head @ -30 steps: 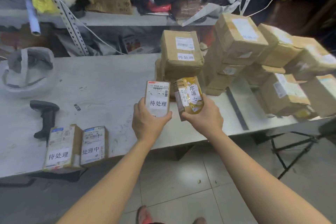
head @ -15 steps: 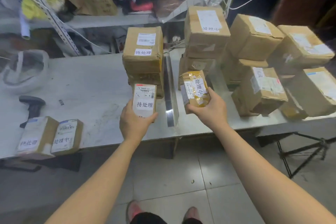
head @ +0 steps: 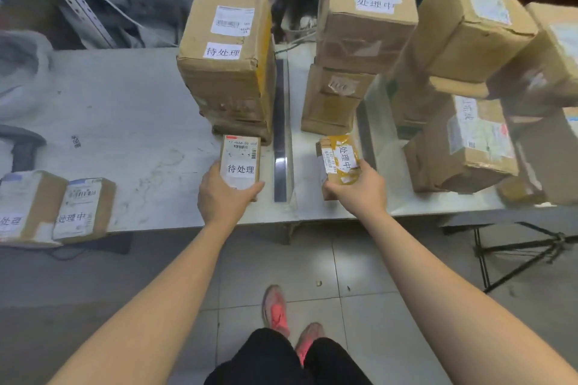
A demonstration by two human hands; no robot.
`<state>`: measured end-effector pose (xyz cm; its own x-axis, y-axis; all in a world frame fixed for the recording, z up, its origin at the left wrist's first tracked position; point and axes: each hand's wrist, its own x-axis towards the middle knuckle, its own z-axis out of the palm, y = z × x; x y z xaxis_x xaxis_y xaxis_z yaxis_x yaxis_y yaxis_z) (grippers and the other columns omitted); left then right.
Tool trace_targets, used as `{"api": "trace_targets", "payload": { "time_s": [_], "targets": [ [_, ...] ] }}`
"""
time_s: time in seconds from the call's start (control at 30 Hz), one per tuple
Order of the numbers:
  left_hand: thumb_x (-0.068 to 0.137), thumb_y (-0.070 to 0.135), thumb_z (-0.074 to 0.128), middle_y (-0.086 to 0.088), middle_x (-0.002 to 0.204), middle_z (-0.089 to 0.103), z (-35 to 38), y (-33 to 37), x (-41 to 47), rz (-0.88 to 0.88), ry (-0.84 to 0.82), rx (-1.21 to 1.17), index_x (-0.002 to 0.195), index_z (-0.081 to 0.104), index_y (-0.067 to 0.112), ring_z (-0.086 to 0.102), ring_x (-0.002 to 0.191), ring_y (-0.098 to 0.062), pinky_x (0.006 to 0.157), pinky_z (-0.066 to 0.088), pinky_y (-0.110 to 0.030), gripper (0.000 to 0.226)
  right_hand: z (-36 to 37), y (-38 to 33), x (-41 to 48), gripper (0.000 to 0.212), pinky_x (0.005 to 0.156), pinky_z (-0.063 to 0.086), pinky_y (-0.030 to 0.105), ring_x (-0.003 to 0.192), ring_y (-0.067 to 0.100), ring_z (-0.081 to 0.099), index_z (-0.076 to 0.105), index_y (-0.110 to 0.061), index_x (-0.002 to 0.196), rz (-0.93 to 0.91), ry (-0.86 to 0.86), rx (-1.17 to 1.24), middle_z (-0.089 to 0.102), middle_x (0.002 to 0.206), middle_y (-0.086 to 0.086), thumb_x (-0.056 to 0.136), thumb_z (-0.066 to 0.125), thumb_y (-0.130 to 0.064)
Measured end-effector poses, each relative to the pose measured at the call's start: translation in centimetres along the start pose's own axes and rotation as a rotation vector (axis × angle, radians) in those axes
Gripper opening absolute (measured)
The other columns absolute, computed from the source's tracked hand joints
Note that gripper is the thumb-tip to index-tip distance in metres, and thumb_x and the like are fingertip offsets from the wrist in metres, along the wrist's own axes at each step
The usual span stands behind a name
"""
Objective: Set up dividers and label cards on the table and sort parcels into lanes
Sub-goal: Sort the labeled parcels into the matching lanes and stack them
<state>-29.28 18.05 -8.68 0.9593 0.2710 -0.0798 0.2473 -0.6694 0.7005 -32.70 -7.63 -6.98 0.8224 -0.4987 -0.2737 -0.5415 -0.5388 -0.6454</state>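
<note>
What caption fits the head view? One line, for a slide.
Left hand holds the 待处理 parcel and right hand the 处理中 parcel, either side of the divider on the table.

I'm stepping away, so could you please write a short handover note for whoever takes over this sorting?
Left hand grips a small brown cardboard parcel labelled 待处理, left of the clear divider strip. Right hand grips a small yellow-taped parcel labelled 处理中, right of it.
Done: left brown box stack and right brown box stack carry matching labels.
Left: release both; sort the two small white-labelled parcels at the table's left front edge.
</note>
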Motion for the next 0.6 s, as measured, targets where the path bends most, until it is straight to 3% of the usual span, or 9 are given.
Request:
{"api": "trace_targets", "payload": {
  "time_s": [0.33, 0.6],
  "targets": [
    [0.05, 0.068, 0.083, 0.006, 0.115, 0.062, 1.1, -0.8, 2.3, 0.011, -0.076, -0.036, 0.122, 0.053, 0.028, 0.055, 0.101, -0.012, 0.075, 0.045, -0.027, 0.087, 2.8, 0.7, 1.8, 0.062, 0.074, 0.055, 0.036, 0.1, 0.021, 0.061, 0.056, -0.027, 0.11, 0.082, 0.001, -0.084, 0.064, 0.098, -0.009, 0.059, 0.074, -0.057],
    [0.047, 0.07, 0.084, 0.002, 0.121, 0.061, 1.0, -0.8, 2.8, -0.025, -0.141, -0.021, 0.128, 0.05, 0.022, 0.056, 0.11, -0.019, 0.084, 0.053, -0.036, 0.1, 2.3, 1.0, 1.7, 0.098, 0.094, 0.052, 0.048, 0.119, 0.025, 0.053, 0.04, -0.02, 0.143, 0.071, -0.086, -0.14, 0.056, 0.129, 0.001, 0.064, 0.08, -0.063]
  ]
}}
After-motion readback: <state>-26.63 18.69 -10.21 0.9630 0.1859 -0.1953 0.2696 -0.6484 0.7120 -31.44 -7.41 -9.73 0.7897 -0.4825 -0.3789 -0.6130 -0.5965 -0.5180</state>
